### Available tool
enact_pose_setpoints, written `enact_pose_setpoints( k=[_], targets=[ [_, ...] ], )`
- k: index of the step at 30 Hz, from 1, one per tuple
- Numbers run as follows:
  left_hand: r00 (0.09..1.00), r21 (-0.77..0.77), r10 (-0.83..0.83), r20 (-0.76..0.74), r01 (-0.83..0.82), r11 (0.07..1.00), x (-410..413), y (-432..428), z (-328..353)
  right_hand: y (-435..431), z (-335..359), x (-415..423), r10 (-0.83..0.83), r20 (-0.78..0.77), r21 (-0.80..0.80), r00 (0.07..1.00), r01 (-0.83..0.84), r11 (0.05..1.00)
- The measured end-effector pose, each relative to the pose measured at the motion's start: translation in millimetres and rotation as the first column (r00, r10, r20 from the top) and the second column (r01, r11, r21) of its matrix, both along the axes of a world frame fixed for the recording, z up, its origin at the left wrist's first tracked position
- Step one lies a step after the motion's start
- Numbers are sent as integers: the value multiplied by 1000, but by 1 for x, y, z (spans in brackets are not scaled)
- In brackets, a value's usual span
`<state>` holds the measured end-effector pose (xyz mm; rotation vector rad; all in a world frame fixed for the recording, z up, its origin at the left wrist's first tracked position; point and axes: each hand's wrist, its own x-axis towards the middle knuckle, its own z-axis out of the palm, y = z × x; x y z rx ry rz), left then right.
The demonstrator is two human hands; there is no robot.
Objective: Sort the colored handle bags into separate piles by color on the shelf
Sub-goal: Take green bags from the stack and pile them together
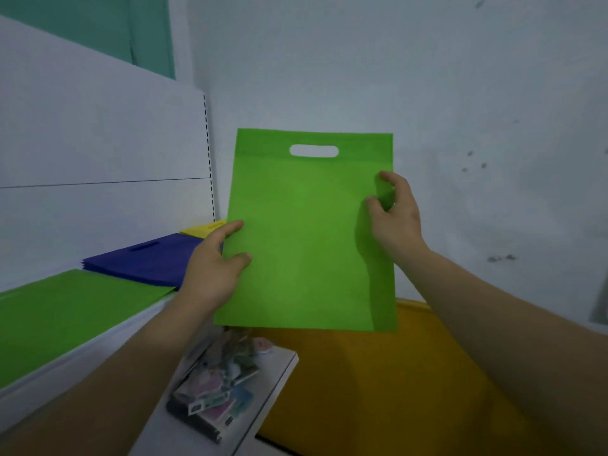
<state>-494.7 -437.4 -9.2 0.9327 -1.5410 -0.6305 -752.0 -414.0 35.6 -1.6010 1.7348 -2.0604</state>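
A green handle bag hangs upright in the air in front of the wall, its cut-out handle at the top. My left hand pinches its left edge, thumb and forefinger on the front. My right hand pinches its right edge. On the white shelf at the left lie three piles: green bags nearest me, dark blue bags behind them, and yellow bags at the back, partly hidden by my left hand.
Below the held bag a yellow-orange surface fills the lower middle. A lower white shelf carries a jumble of small colourful packets. A white back panel rises behind the piles; a pale wall stands ahead.
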Motion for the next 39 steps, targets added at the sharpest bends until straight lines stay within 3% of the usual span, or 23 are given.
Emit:
enact_pose_setpoints(
  k=[4, 10, 16, 24, 28, 34, 39],
  targets=[
    [1000, 28, -22, -5, 22, 999, 5, -41, 2, -43, 2, 4, 6, 22, 2, 1000, -6, 1000],
    [996, 56, 88, -11, -87, 995, 30, -81, 6, -117, 0, 30, 102, 26, 2, 994, -102, 995],
    [932, 49, 359, 42, -361, 931, 63, -105, 10, -204, 4, 73, 326, -1, 23, 945, -326, 945],
    [759, 137, 649, 50, -649, 749, 102, -105, 20, -294, 8, 150, 674, -18, 103, 739, -669, 736],
    [617, 150, 783, 82, -784, 602, 125, -82, 14, -306, -3, 200, 811, -14, 160, 585, -799, 580],
    [410, 188, 888, 210, -908, 375, 163, -28, 4, -296, -20, 275, 939, -43, 377, 341, -865, 331],
    [287, 173, 836, 468, -957, 232, 190, 4, -3, -279, -37, 323, 932, -286, 532, 221, -772, 347]
  ],
)
